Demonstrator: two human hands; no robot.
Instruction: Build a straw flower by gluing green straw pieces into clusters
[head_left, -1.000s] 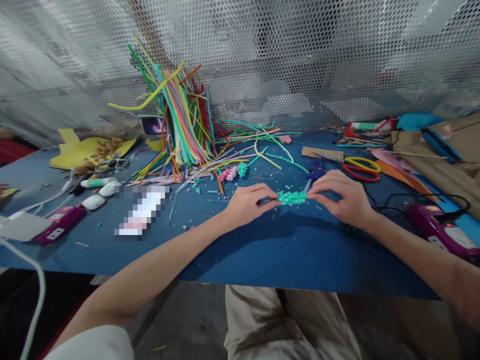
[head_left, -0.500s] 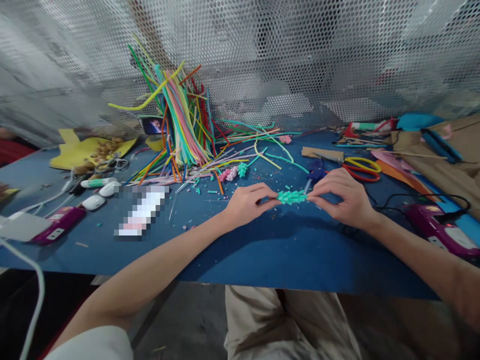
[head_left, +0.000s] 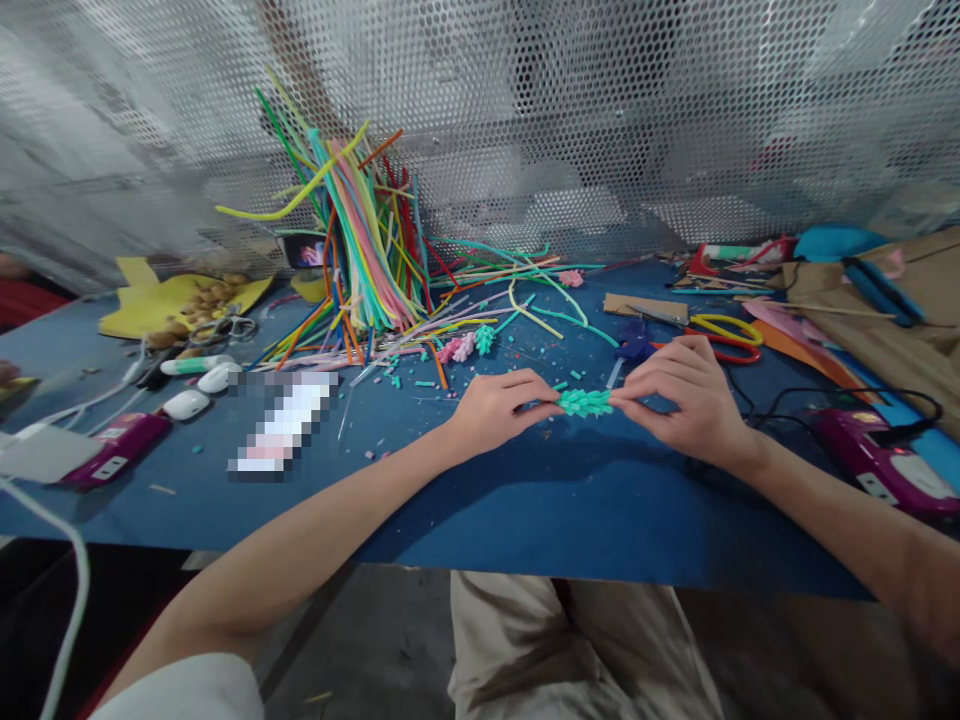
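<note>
My left hand (head_left: 504, 410) pinches the left end of a spiky teal craft piece (head_left: 586, 403), made of many short fuzzy bits. At its right end the thumb and fingers of my right hand (head_left: 679, 400) are closed on it, so the piece is held level between both hands, above the table. The fingertips hide its two ends. Small teal bits (head_left: 576, 375) lie on the table just behind. Close to my right hand is a dark blue object (head_left: 634, 340) with a translucent stick, partly covered. Further back sits a pink, lilac and teal spiky cluster (head_left: 468, 345).
A tall bundle of coloured pipe cleaners (head_left: 367, 240) stands against the perforated metal panel (head_left: 570, 120). Scissors (head_left: 724, 335) with yellow and red handles lie by cardboard (head_left: 643, 307). Purple power strips (head_left: 885, 460) with cables are at both sides. A blurred-out phone-like rectangle (head_left: 289, 420) lies left.
The teal piece has tipped slightly and come a little nearer to me, with small teal bits now showing behind it. Both hands keep their pinch and have barely shifted.
</note>
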